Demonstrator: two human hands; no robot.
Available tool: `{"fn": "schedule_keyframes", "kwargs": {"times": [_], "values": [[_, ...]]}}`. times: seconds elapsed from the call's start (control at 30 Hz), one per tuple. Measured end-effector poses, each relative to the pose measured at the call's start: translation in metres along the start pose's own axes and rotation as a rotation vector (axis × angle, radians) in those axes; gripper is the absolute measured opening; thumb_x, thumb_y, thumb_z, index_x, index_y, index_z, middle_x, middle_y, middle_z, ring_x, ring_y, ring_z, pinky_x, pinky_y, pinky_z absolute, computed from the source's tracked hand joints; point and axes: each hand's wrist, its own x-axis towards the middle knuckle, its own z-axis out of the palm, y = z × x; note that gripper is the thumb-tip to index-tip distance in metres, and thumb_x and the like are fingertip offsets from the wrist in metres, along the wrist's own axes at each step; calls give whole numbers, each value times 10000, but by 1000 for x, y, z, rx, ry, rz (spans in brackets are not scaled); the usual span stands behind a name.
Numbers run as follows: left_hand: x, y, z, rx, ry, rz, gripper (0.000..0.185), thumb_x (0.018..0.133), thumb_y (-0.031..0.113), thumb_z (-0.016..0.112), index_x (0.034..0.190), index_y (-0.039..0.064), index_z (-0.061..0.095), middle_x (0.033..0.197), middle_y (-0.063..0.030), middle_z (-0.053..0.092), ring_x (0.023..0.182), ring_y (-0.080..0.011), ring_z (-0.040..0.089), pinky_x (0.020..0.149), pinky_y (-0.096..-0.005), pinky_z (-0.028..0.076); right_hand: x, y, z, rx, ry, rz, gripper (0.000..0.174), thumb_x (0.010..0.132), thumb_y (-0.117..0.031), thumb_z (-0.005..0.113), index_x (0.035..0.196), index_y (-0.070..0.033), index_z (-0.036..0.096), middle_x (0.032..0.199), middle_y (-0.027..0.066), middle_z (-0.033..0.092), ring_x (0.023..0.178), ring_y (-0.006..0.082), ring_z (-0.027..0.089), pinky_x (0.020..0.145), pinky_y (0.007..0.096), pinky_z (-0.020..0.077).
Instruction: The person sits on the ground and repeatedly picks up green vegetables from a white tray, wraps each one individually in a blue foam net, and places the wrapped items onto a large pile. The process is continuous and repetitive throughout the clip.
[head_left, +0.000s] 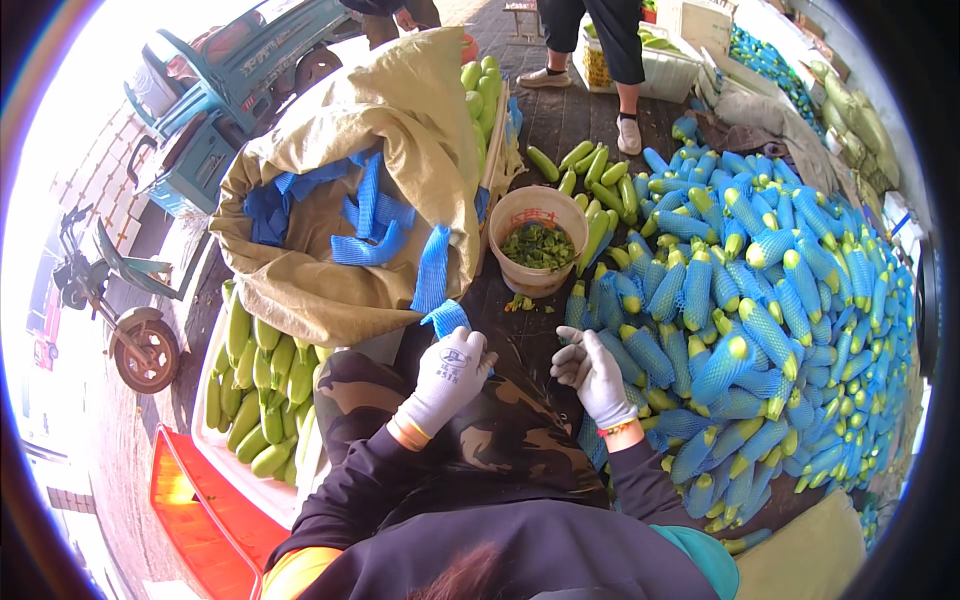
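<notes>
White work gloves cover both hands. My left hand (448, 375) is closed on a blue foam net sleeve (448, 316), held over my camouflage trousers near the rim of a big tan fabric sack (300, 292). More blue sleeves (367, 202) lie inside that sack, and one (433, 268) hangs over its rim. My right hand (594, 373) holds nothing, its fingers apart and slightly curled, beside a large heap of zucchini in blue net sleeves (697, 277). Bare zucchini (270, 375) fill a white crate at the left, under the sack's edge.
A white bucket (538, 255) with green trimmings stands ahead between sack and heap. Loose bare zucchini (600, 180) lie beyond it. A person's legs (600, 45) stand farther ahead. A red crate (202, 517) is at lower left; a teal cargo tricycle (202, 112) stands upper left.
</notes>
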Motion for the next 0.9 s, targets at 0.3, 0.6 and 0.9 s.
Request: {"fn": "schedule_keyframes", "kwargs": {"times": [0.3, 0.6, 0.9], "values": [[-42, -18, -11, -482, 391, -138, 85, 956, 94, 732, 991, 32, 685, 934, -172, 683, 903, -400, 692, 792, -477, 551, -37, 0, 111, -474, -129, -25, 813, 1148, -635, 469, 1659, -6, 401, 1093, 115, 742, 954, 198, 759, 837, 326, 625], [-68, -29, 34, -253, 250, -139, 315, 923, 276, 788, 1051, 39, 625, 928, -192, 690, 835, -385, 744, 687, -491, 591, -35, 10, 151, -386, -107, -15, 702, 1177, -583, 428, 1584, -16, 503, 995, 90, 742, 875, 187, 746, 761, 295, 610], [-70, -36, 3, -119, 208, -12, 168, 941, 253, 728, 944, 85, 726, 836, -128, 705, 722, -320, 754, 582, -471, 587, -49, 10, 167, -433, 5, -41, 711, 1173, -578, 440, 1609, -18, 476, 1000, 69, 735, 885, 166, 740, 774, 284, 601]]}}
